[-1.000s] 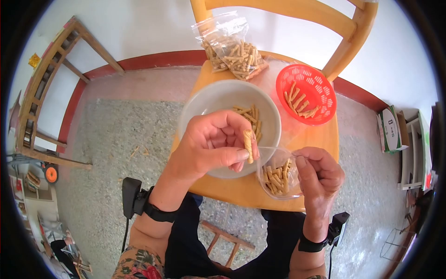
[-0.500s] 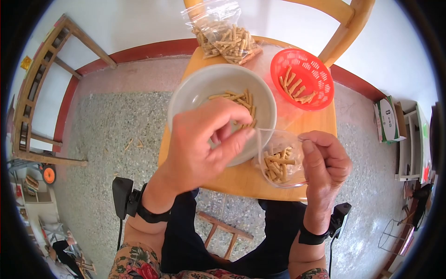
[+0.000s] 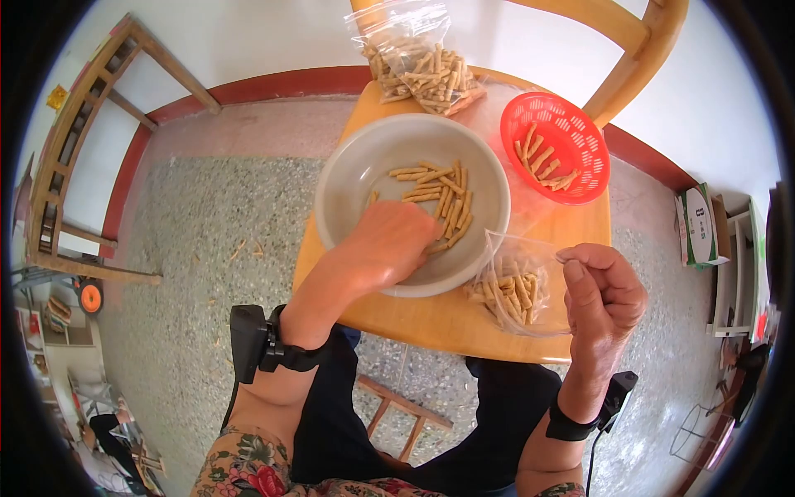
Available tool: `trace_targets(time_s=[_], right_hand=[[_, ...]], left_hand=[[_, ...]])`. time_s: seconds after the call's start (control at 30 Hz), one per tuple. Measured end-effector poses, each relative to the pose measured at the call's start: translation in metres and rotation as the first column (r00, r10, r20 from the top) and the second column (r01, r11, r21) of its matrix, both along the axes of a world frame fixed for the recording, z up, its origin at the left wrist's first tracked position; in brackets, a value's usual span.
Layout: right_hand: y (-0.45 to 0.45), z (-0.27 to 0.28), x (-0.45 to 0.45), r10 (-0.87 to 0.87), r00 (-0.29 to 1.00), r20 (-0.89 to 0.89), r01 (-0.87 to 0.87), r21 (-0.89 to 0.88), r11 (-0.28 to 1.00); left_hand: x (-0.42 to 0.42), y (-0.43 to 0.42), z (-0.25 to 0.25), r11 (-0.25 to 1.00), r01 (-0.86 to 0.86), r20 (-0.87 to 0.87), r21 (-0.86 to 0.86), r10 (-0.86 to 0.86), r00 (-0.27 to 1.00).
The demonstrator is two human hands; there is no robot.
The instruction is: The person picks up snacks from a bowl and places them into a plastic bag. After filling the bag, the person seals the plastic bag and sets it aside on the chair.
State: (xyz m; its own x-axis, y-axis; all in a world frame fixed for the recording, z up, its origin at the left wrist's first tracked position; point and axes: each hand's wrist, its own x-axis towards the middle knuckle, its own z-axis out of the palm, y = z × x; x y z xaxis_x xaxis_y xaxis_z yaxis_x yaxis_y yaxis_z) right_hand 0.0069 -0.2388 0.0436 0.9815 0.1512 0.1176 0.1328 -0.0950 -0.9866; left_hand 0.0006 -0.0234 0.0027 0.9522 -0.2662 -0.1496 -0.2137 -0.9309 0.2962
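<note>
My left hand [image 3: 389, 244] is down inside the grey bowl [image 3: 348, 166], at its lower part, its fingertips hidden beside the short brown sticks [image 3: 451, 199]. What it holds, if anything, does not show. On the right, my right hand [image 3: 600, 290] pinches the rim of a small clear plastic bag [image 3: 551, 290]. That bag has several stick pieces in it and rests at the front edge of the wooden chair seat [image 3: 397, 319]. A red basket [image 3: 596, 166] with several pieces stands behind my right hand. Behind the bowl lies a larger clear bag [image 3: 431, 70] full of sticks.
The chair's backrest [image 3: 638, 74] rises at the back. A wooden rack [image 3: 62, 166] leans at the left wall. A white and green box [image 3: 700, 225] and a shelf stand at the right. Low wooden bars [image 3: 402, 402] show between my knees.
My left hand held a stick near the small bag, then moved away from it and down into the bowl. My right hand keeps its pinch on the bag. The view has shifted slightly.
</note>
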Motion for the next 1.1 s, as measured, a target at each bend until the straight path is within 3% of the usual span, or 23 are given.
trace_targets(time_s=[0.2,0.27,0.3,0.33,0.37,0.4,0.47,0.5,0.57,0.77,0.9,0.93,0.97,1.0,1.03,1.1], right_hand=[[0.002,-0.002,-0.001,0.033,0.999,-0.036,-0.032,0.051,0.998],[0.002,-0.002,0.000,0.045,0.998,-0.035,-0.044,0.042,0.998],[0.001,-0.002,-0.001,0.055,0.998,-0.035,-0.054,0.031,0.998],[0.001,-0.002,-0.001,0.052,0.998,-0.026,-0.051,0.035,0.998],[0.002,-0.003,-0.001,0.056,0.998,-0.028,-0.055,0.026,0.998],[0.002,-0.004,0.000,0.061,0.998,-0.029,-0.061,0.017,0.998],[0.003,-0.005,0.000,0.067,0.997,-0.026,-0.067,0.031,0.997],[0.004,-0.005,0.000,0.073,0.997,-0.032,-0.072,0.035,0.997],[0.007,-0.004,0.000,0.081,0.996,-0.041,-0.079,0.049,0.996],[0.013,-0.001,-0.003,0.100,0.994,-0.051,-0.097,0.057,0.994],[0.013,-0.003,-0.002,0.098,0.995,-0.024,-0.098,0.029,0.995],[0.013,-0.003,-0.002,0.111,0.994,-0.020,-0.110,0.040,0.993],[0.012,-0.004,-0.002,0.109,0.994,-0.024,-0.108,0.038,0.993],[0.013,-0.005,-0.003,0.094,0.995,-0.028,-0.092,0.062,0.994],[0.014,-0.005,-0.003,0.081,0.996,-0.030,-0.078,0.086,0.993],[0.012,-0.003,-0.003,0.071,0.996,-0.050,-0.066,0.102,0.993]], left_hand=[[0.004,0.003,-0.008,1.000,0.028,-0.011,0.009,-0.028,1.000],[0.003,0.006,-0.009,0.993,0.006,0.180,-0.122,0.016,0.983],[0.002,0.008,-0.003,0.993,0.009,0.187,-0.118,0.013,0.982],[0.001,0.011,0.007,0.917,-0.030,0.092,-0.397,0.072,0.993],[0.001,0.014,0.013,0.766,-0.087,-0.016,-0.637,0.100,0.995],[0.001,0.016,0.015,0.771,-0.080,-0.005,-0.632,0.099,0.995],[-0.003,0.019,0.017,0.301,-0.086,-0.071,-0.950,0.062,0.996],[-0.005,0.019,0.020,0.307,-0.082,-0.066,-0.948,0.064,0.996],[-0.008,0.014,0.027,-0.002,-0.171,-0.171,-0.985,0.016,0.985],[-0.015,0.002,0.038,-0.186,-0.258,-0.248,-0.948,-0.077,0.966],[-0.023,-0.018,0.044,-0.139,-0.255,-0.255,-0.957,-0.014,0.967],[-0.024,-0.024,0.044,0.160,-0.066,-0.049,-0.985,0.108,0.993],[-0.025,-0.028,0.045,0.463,0.094,0.188,-0.881,0.161,0.969],[-0.025,-0.030,0.047,0.549,0.119,0.202,-0.827,0.094,0.975],[-0.025,-0.030,0.048,0.549,0.115,0.199,-0.828,0.097,0.975],[-0.025,-0.031,0.049,0.622,0.149,0.346,-0.769,0.209,0.915]])
